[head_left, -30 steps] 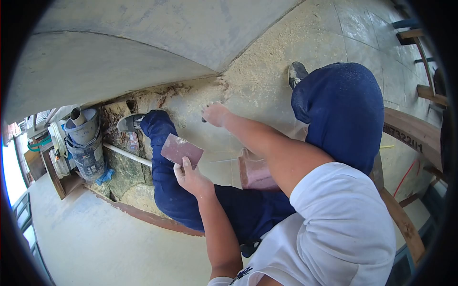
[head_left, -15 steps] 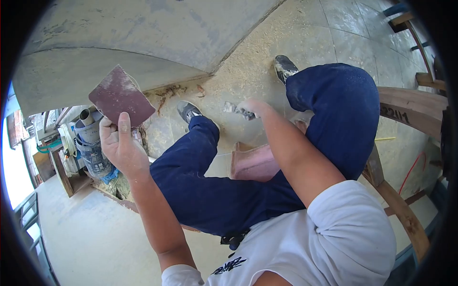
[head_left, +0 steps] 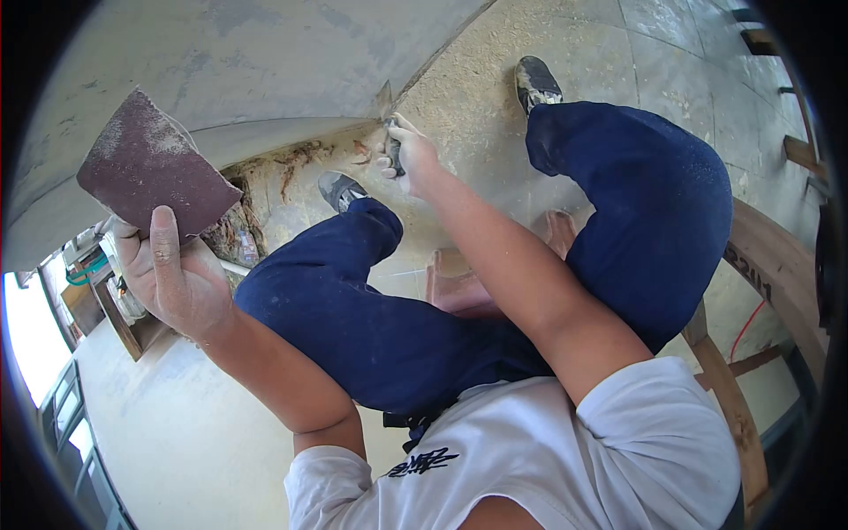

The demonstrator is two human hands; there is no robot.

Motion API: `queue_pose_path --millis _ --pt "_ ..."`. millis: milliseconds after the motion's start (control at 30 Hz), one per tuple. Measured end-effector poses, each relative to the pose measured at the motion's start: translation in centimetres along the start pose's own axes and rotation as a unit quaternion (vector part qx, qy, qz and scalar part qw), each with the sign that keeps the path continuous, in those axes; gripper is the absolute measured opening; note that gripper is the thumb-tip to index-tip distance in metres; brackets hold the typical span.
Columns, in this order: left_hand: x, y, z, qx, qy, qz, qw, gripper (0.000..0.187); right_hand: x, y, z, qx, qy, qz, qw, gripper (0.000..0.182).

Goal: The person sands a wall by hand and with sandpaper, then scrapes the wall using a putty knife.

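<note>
The left hand [head_left: 172,283] is raised at the left of the view, its fingers curled and the thumb pressed flat along the lower edge of a sheet of sandpaper [head_left: 146,168], which it pinches upright. The sheet is a stiff, roughly four-cornered piece, dark reddish-brown and gritty, dusted pale near its upper corner. Behind it curves a broad, smooth grey slab [head_left: 265,62], matte and faintly streaked.

The right hand [head_left: 408,159] reaches forward with the arm stretched out, fingers closed around a small dark tool [head_left: 393,155]; what the tool is cannot be told. Its tip sits at the edge of the slab, where a thin pale sliver juts up. Just left of the hand, the underside of the slab is rough, crumbly and yellow-brown, with rusty streaks.

The floor [head_left: 495,88] around the hand is covered with fine, sandy sawdust. Below lie the person's legs in dusty dark-blue trousers [head_left: 636,203], with a grey shoe [head_left: 340,190] near the hand and another [head_left: 534,79] farther up. A curved wooden beam [head_left: 777,274] runs along the right.
</note>
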State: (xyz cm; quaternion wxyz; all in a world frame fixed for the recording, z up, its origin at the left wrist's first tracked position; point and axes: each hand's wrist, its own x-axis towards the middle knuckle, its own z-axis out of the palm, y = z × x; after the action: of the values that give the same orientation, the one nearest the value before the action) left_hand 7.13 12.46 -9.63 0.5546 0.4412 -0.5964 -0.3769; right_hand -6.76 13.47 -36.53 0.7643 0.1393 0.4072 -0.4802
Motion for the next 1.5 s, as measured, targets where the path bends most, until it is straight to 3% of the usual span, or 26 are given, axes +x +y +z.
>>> queue_pose_path --millis 100,200,300,367,400,467,500,567,600,667,767,800,867,967,1033,1100,1300,1367,1500 --pt "-0.1 -0.1 0.9 -0.005 0.024 0.029 0.999 0.025 0.5 -0.3 2.4 0.059 0.009 0.024 0.998 0.056" --pt "-0.9 -0.3 0.9 0.044 0.04 0.038 0.998 0.026 1.8 -1.6 2.5 0.011 0.04 0.02 0.999 0.053" --pt "-1.7 -0.3 0.2 0.08 0.025 0.039 0.996 0.026 1.3 -2.0 2.4 0.025 0.013 0.036 0.999 0.051" --pt "-1.7 -0.5 0.0 0.073 0.041 0.034 0.996 0.025 1.1 -2.3 2.3 -0.022 0.013 0.032 0.999 0.024" --pt "-1.9 -0.6 0.0 0.067 0.056 0.03 0.996 0.023 2.0 -2.8 1.4 -0.028 0.013 0.032 0.999 0.024" --pt "-2.3 -0.6 0.2 0.078 0.058 0.034 0.995 0.023 4.6 -3.7 0.0 0.012 -0.024 0.084 0.996 0.053" --pt "-2.1 -0.7 0.3 0.09 0.052 0.038 0.994 0.022 4.2 -3.6 0.5 0.013 -0.027 0.085 0.996 0.053" --pt "-2.1 -0.7 0.8 0.091 0.071 0.036 0.993 0.021 2.3 -2.5 1.4 -0.033 0.002 0.024 0.999 0.037" --pt "-1.9 -0.8 1.0 0.071 0.068 0.023 0.995 0.021 2.8 -3.1 1.0 -0.035 -0.002 0.024 0.999 0.037" --pt "-2.0 -0.8 1.3 0.052 0.043 0.014 0.998 0.021 4.4 -4.6 0.1 0.017 0.003 0.06 0.998 0.016" --pt "-2.1 -0.7 1.1 0.076 0.019 0.037 0.996 0.021 1.1 -3.8 2.5 -0.009 -0.03 0.009 0.999 0.005" --pt "-2.3 -0.5 1.1 0.076 0.019 0.032 0.996 0.021 2.2 -3.5 0.9 -0.008 -0.025 0.012 1.0 0.005" --pt "-2.1 -0.6 1.4 0.1 0.045 0.03 0.993 0.021 7.1 -5.3 -2.4 0.082 -0.033 0.115 0.989 0.009" --pt "-1.5 -1.0 1.2 0.093 0.06 0.022 0.994 0.021 1.3 -4.2 1.8 0.037 -0.033 0.073 0.996 0.005" --pt "-1.5 -1.0 1.1 0.065 0.07 0.015 0.995 0.021 2.2 -4.6 1.2 0.01 -0.037 0.043 0.998 0.01" --pt "-1.5 -0.9 1.0 0.071 0.064 0.012 0.995 0.021 4.0 -6.8 0.3 0.103 -0.043 0.131 0.985 0.014" --pt "-1.1 -0.5 2.5 0.077 0.102 0.003 0.992 0.011 3.5 -7.9 0.9 0.088 -0.082 0.133 0.984 0.015" --pt "-1.2 -1.1 2.3 0.091 0.104 0.016 0.99 0.011 4.0 -8.5 0.5 0.117 -0.103 0.171 0.973 0.016" --pt "-1.4 -1.3 2.1 0.079 0.099 0.004 0.992 0.016 3.9 -5.9 0.5 0.059 -0.027 0.125 0.99 0.016"
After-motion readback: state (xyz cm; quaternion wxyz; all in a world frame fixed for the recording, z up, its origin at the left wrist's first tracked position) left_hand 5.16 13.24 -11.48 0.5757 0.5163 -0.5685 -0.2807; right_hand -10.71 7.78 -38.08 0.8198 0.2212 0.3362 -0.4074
